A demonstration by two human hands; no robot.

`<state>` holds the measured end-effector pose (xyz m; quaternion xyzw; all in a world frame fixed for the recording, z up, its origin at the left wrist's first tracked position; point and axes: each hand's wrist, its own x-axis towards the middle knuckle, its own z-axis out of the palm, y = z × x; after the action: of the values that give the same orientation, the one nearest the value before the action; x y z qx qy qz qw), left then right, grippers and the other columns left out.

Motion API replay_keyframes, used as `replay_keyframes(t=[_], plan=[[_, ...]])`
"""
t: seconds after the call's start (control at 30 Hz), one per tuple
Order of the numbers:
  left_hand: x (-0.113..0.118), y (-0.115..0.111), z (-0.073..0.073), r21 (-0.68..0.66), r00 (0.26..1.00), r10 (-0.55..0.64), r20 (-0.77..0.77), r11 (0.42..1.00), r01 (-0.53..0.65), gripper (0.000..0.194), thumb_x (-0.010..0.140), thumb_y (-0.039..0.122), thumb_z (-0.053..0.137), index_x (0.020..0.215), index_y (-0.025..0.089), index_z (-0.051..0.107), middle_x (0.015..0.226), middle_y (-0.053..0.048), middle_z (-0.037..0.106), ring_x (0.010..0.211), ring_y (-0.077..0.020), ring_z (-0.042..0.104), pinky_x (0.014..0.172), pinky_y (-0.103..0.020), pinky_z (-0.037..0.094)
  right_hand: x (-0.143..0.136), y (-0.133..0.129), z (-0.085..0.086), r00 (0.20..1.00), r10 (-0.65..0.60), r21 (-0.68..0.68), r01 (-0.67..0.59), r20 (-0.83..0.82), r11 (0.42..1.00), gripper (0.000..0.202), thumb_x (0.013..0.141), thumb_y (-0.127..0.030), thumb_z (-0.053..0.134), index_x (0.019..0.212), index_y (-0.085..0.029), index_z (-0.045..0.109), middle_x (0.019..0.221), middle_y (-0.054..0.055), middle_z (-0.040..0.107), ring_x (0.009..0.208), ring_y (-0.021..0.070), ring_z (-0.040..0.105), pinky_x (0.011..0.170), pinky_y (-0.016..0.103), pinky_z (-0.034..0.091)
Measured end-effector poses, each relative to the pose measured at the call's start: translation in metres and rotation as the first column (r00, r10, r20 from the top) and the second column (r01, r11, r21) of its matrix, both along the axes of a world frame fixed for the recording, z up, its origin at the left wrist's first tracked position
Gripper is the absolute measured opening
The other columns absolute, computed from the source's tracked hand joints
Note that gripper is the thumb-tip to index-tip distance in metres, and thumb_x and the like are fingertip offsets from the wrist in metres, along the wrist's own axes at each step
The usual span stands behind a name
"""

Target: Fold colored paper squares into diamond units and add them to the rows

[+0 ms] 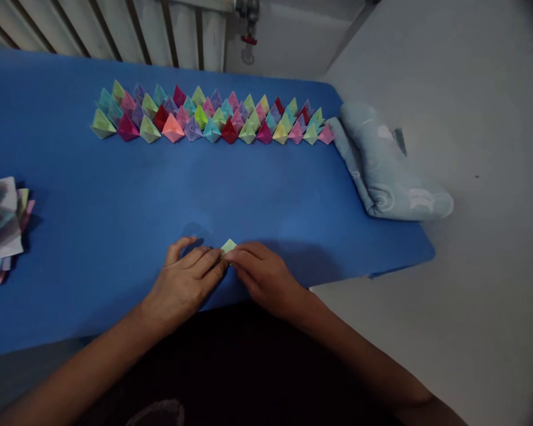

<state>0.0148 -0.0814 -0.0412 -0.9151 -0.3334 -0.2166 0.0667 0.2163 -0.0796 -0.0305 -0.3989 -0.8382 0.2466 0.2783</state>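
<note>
A small piece of pale green folded paper point(228, 246) lies near the front edge of the blue table, mostly covered by my fingers. My left hand point(186, 275) rests on the surface with its fingertips on the paper's left side. From the right, my right hand point(264, 275) pinches the same paper between thumb and fingers. Only its pointed upper corner shows clearly. Farther back stand several rows of finished folded paper shapes point(230, 131), pointed on top, in green, pink, purple, red, blue and yellow.
A stack of coloured paper sheets point(2, 236) lies at the left on the blue table point(204, 189). At the right end a folded light blue blanket point(382, 171) lies against the white wall. Behind the table are a radiator point(151, 29) and a red-handled valve point(249, 39).
</note>
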Motion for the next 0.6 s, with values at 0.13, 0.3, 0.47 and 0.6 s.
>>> replay_keyframes(t=[0.13,0.3,0.47,0.6], plan=[[-0.007,-0.001,-0.001,-0.009,0.999,-0.031,-0.016,0.999,0.031,0.029,0.097,0.008,0.039,0.116,0.014,0.061,0.111,-0.008,0.071,0.098,-0.0200,0.064,0.101,-0.048,0.035,-0.004,0.005,-0.011,0.997,-0.014,-0.015,0.015,0.079,1.000,0.021,0.095,-0.014,0.045,0.101,-0.015,0.065,0.097,0.009,0.067,0.091,0.0189,0.060,0.085,0.032,0.049],[-0.018,-0.004,0.000,-0.090,0.998,-0.051,-0.036,0.995,0.048,0.035,0.098,0.008,0.036,0.126,0.015,0.055,0.118,-0.007,0.070,0.106,-0.0203,0.063,0.107,-0.048,0.029,-0.006,0.006,-0.009,0.989,-0.029,-0.046,0.036,0.144,0.998,0.020,0.095,-0.016,0.046,0.094,-0.017,0.067,0.094,0.007,0.066,0.089,0.0176,0.059,0.082,0.030,0.048],[-0.018,-0.004,-0.001,-0.105,0.999,-0.048,-0.013,0.993,0.047,0.036,0.098,0.009,0.035,0.125,0.017,0.057,0.119,-0.007,0.070,0.108,-0.0207,0.062,0.108,-0.048,0.029,-0.009,0.007,-0.003,0.984,-0.050,-0.066,0.063,0.173,0.996,0.021,0.097,-0.026,0.049,0.092,-0.017,0.067,0.092,0.007,0.066,0.088,0.0174,0.059,0.083,0.031,0.046],[-0.020,-0.005,-0.003,-0.149,0.999,-0.033,-0.014,0.988,0.031,0.038,0.097,0.009,0.036,0.129,0.018,0.054,0.122,-0.007,0.069,0.111,-0.0227,0.061,0.107,-0.050,0.028,-0.010,0.007,-0.003,0.981,-0.063,-0.103,0.083,0.181,0.991,0.017,0.095,-0.021,0.051,0.091,-0.018,0.067,0.091,0.006,0.065,0.086,0.0165,0.058,0.080,0.029,0.046]])
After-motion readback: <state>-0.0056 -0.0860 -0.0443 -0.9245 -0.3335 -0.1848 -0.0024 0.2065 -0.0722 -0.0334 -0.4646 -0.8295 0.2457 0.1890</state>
